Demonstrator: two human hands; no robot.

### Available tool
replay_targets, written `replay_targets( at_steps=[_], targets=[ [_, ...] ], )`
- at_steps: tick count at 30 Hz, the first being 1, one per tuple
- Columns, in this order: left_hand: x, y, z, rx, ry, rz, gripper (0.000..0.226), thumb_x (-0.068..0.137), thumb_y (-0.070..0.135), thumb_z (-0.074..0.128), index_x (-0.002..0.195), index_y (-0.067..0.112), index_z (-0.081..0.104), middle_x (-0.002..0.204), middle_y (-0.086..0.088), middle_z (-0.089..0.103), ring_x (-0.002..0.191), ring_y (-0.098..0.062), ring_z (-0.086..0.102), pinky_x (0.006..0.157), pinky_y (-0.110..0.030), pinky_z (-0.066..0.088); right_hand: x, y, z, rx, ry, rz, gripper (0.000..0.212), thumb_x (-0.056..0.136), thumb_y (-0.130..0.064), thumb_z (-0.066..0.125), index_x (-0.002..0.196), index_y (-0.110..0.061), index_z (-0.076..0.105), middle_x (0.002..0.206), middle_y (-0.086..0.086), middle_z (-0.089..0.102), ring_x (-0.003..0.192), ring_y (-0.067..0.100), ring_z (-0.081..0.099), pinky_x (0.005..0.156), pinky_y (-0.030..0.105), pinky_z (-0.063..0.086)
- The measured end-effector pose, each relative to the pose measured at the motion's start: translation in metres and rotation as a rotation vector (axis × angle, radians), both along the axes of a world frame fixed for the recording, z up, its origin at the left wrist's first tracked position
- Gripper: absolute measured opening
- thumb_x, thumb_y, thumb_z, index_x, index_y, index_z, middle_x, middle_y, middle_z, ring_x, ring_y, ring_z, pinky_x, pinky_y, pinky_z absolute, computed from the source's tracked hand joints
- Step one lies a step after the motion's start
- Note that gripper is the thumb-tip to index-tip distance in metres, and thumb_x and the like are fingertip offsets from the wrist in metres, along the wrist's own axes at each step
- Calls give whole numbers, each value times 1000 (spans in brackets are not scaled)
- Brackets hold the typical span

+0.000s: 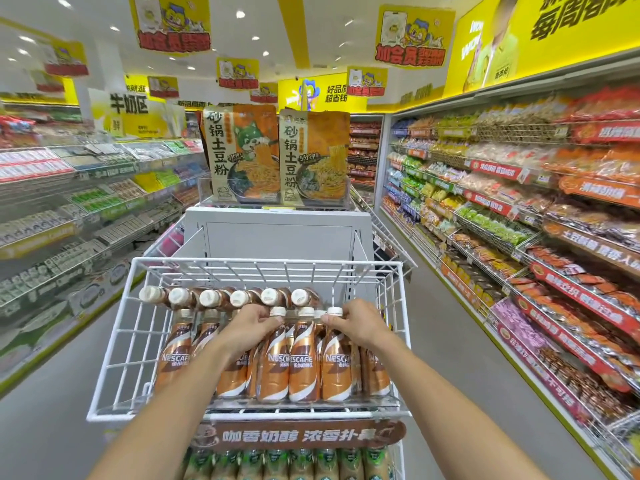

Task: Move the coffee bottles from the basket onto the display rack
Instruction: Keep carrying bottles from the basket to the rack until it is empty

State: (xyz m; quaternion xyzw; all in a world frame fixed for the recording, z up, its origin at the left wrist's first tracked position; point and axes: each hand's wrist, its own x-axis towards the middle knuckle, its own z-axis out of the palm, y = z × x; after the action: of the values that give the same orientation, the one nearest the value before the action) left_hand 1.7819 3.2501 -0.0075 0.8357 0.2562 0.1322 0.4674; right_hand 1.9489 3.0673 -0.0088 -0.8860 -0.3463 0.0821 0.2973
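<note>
Several brown Nescafe coffee bottles (303,362) with white caps stand upright in a white wire rack tier (117,341) in front of me. Behind them a row of the same bottles (207,298) lies on its side, caps toward me. My left hand (249,329) grips the neck of an upright bottle near the middle. My right hand (356,323) pinches the neck of another upright bottle (335,362) just below its cap. No separate basket is in view.
A lower tier holds green-labelled bottles (301,462) under a brown banner (298,436). Two noodle packets (277,157) stand on the top shelf. Stocked store shelves line the left (69,220) and right (536,237), with grey aisle floor (450,341) between.
</note>
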Motion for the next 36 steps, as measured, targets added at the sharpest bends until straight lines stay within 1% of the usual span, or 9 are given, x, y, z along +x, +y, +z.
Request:
replay_targets(
  at_steps=[2, 4, 9, 13, 17, 23, 25, 32, 36],
  targets=[
    [0, -7, -1, 74, -35, 54, 27, 97, 29, 69, 77, 12, 63, 68, 0, 57, 61, -12, 52, 65, -31, 46, -4, -1, 4, 5, -45, -11, 51, 91, -59, 68, 76, -10, 60, 77, 7, 69, 68, 27, 68, 62, 37, 55],
    [-2, -14, -3, 161, -92, 139, 27, 93, 30, 74, 78, 8, 67, 67, 0, 63, 60, -14, 55, 60, -27, 43, -11, -5, 11, -1, -132, -12, 48, 96, -62, 58, 80, -16, 54, 82, 4, 64, 72, 24, 62, 66, 38, 53],
    [-29, -29, 0, 441, 2, 169, 31, 98, 51, 60, 108, 22, 63, 101, 4, 64, 95, -18, 63, 86, -36, 54, -22, -24, 22, -106, -344, 47, 54, 101, -62, 45, 111, -11, 60, 105, 10, 68, 96, 30, 67, 84, 46, 57],
    [-71, -47, 14, 748, 427, -17, 63, 99, 68, 40, 97, 9, 60, 103, -7, 64, 94, -26, 63, 87, -43, 53, -36, -48, 26, -271, -412, 145, 68, 99, -68, 40, 129, -9, 57, 127, 16, 65, 114, 35, 64, 95, 50, 55],
    [-107, -89, 39, 920, 483, -100, 71, 94, 78, 31, 100, 12, 57, 115, -7, 64, 106, -25, 60, 94, -44, 53, -71, -88, 30, -331, -461, 181, 75, 98, -72, 36, 144, -14, 50, 144, 16, 55, 132, 36, 52, 106, 52, 49],
    [-142, -173, 63, 1036, 326, -167, 88, 92, 80, 23, 136, 12, 56, 140, -10, 61, 126, -24, 59, 107, -43, 51, -135, -187, 55, -255, -462, 99, 77, 95, -77, 34, 140, -17, 51, 140, 15, 56, 132, 34, 50, 102, 53, 51],
    [-152, -210, 56, 1036, 268, -219, 94, 87, 83, 16, 136, 14, 55, 139, -7, 61, 122, -20, 59, 109, -42, 51, -157, -231, 53, -261, -457, 71, 68, 97, -73, 35, 127, -14, 54, 134, 17, 57, 128, 36, 51, 98, 52, 51],
    [-154, -357, -8, 1012, 345, -452, 76, 88, 85, 25, 101, 15, 52, 117, -15, 65, 103, -32, 59, 92, -45, 50, -208, -433, 4, -444, -340, -113, 73, 100, -65, 41, 151, -13, 42, 149, 17, 48, 138, 36, 44, 111, 48, 42],
    [-123, -473, -13, 997, 290, -614, 69, 99, 66, 41, 129, 5, 53, 137, -23, 58, 127, -40, 55, 105, -44, 43, -229, -579, -7, -475, -264, -305, 72, 102, -60, 44, 156, -13, 36, 158, 15, 41, 144, 35, 42, 112, 46, 39]
  ],
)
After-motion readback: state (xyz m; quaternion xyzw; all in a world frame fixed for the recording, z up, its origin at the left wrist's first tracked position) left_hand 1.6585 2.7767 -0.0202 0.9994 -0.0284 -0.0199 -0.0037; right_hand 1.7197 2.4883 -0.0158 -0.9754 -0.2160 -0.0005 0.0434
